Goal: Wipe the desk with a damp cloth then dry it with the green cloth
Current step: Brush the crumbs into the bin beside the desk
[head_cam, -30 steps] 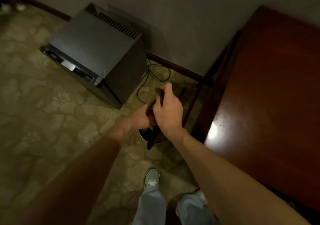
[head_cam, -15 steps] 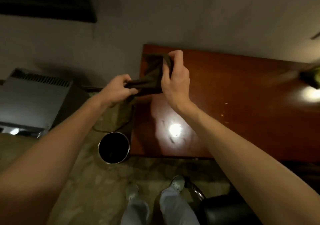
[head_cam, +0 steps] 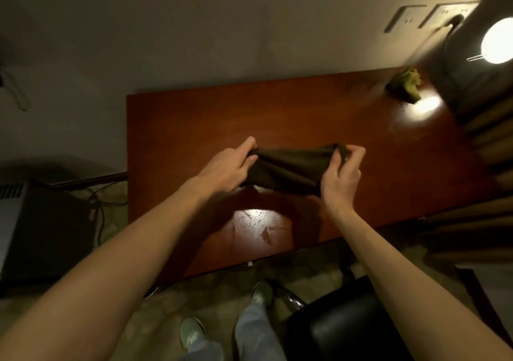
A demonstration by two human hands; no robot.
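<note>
Both bare forearms reaching forward and slightly inward from the lower corners, wrists level. Left hand (head_cam: 226, 167) palm-down, fingers curled and pinching one end of a dark cloth (head_cam: 291, 170), thumb on top. Right hand (head_cam: 342, 173) set well apart from it, knuckles up, fingers bunched and clamped on the other end, stretching the fabric between them.

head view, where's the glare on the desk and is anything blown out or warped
Head view: the lamp bulb at top right is blown out white; two glare patches sit on the desk, one near the green cloth, one below the dark cloth; wide-angle bending skews the desk edges; room corners fall into shadow.
</note>
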